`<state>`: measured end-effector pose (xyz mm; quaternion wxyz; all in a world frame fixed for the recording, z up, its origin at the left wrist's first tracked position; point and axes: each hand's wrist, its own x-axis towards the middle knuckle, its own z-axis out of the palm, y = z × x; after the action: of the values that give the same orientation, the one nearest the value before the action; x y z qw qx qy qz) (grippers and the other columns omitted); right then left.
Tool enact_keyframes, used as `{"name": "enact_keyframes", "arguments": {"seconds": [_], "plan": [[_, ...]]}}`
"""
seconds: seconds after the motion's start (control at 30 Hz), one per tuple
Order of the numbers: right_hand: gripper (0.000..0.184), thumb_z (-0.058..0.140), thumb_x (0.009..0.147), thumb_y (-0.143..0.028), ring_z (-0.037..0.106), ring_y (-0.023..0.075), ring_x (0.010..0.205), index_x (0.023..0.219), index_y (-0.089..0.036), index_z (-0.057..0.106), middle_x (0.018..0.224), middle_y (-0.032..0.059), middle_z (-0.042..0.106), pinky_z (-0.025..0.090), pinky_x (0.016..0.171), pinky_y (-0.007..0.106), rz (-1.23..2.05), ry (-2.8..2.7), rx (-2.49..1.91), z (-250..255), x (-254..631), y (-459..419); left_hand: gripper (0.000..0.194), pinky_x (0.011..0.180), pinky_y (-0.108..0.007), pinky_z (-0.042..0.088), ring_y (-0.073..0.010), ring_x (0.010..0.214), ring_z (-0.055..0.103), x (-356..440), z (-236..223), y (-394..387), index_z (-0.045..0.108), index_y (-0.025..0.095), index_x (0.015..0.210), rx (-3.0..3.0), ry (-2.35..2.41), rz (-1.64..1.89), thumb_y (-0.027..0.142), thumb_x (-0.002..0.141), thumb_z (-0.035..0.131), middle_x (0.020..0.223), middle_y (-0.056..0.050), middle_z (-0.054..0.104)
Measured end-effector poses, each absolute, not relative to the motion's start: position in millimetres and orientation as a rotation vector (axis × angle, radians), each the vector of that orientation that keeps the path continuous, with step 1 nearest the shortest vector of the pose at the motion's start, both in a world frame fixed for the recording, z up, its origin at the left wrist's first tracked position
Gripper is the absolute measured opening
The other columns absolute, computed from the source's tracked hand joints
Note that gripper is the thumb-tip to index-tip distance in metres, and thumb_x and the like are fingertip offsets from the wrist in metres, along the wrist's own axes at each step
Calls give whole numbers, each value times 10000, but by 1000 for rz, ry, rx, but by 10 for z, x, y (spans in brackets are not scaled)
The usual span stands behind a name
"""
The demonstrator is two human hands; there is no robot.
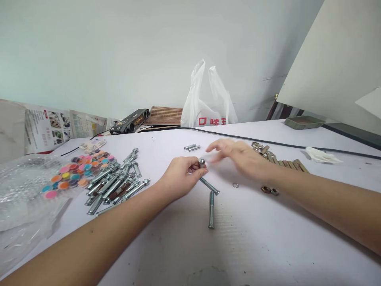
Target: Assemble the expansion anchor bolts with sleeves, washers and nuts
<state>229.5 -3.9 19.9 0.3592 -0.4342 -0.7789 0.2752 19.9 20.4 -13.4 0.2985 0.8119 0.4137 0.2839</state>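
My left hand [178, 177] pinches the upper end of a steel anchor bolt [207, 182], whose other end rests on the white table [253, 238]. My right hand [238, 155] hovers just right of the bolt's top, blurred by motion, fingers stretched out and holding nothing I can see. A second bolt [211, 209] lies on the table below the held one. A small washer [235, 185] lies to the right of it, and two nuts [270, 190] sit under my right forearm.
A pile of anchor bolts [116, 182] and coloured discs [76, 171] lie at left beside bubble wrap [24, 190]. Two metal sleeves [192, 147] lie beyond my hands. Washers and brass parts [276, 159], a black cable [297, 145], a plastic bag [208, 105] and a green tray [303, 122] are at the back right.
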Motion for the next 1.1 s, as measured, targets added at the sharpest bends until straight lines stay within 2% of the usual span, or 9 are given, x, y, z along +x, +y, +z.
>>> {"name": "enact_keyframes", "arguments": {"seconds": [0.07,0.13,0.37,0.5,0.6,0.7,0.8,0.93,1.1], "plan": [[655,388,970,-490,603,213,876,388,-209,495,700,54,623,421,896,400,664,-1822,-1080,229,2345,-50,208,652,-259,434,-143,683,592,197,-121,196,694,184,832,2140,1098,732,365,832,592,753,0,695],[659,425,965,-442,583,194,771,349,-210,390,543,33,512,427,826,374,606,-1780,-1029,244,2376,-51,198,662,-259,436,-141,683,591,196,-108,191,692,187,827,2139,1083,721,355,835,588,753,2,694],[446,465,937,-435,572,183,841,566,-208,564,714,26,617,417,784,335,569,-2096,-1064,185,2311,-17,212,648,-249,421,-131,680,570,194,-123,203,679,179,806,2136,1087,737,372,825,595,737,7,675],[373,548,867,-512,547,176,712,665,-207,623,687,29,616,404,661,316,552,-2330,-1318,142,2259,-92,234,644,-240,420,-132,688,574,193,-123,180,684,176,809,2105,1082,760,380,829,572,725,9,669],[417,581,807,-601,486,142,561,679,-206,626,617,15,596,343,520,288,605,-2428,-1458,119,2196,-163,272,569,-233,384,-123,624,536,164,-49,161,626,169,702,2064,1237,777,412,811,565,656,15,619],[373,545,841,-534,445,118,505,676,-207,618,577,-9,581,315,467,270,769,-2450,-1509,132,2162,-188,329,495,-244,307,-107,523,428,84,104,173,499,178,578,2097,1498,663,433,775,566,547,27,500],[270,554,824,-409,458,114,525,669,-198,618,605,-11,576,332,464,254,950,-2427,-1550,162,2197,-161,306,493,-265,309,-126,514,437,-38,275,228,500,186,560,2165,1734,404,428,733,576,537,8,506],[208,560,796,-355,405,106,518,667,-197,602,595,-23,511,299,444,249,1010,-2356,-1590,171,2301,-84,241,525,-296,378,-202,608,587,-233,412,335,642,185,700,2168,1936,66,418,674,588,705,-64,665],[212,550,817,-308,335,93,519,643,-195,508,560,-47,398,268,456,248,1082,-2178,-1448,151,2328,-21,528,654,-319,461,-261,810,662,-441,496,448,652,190,1119,2123,1983,-62,377,627,612,919,-85,734]]}}
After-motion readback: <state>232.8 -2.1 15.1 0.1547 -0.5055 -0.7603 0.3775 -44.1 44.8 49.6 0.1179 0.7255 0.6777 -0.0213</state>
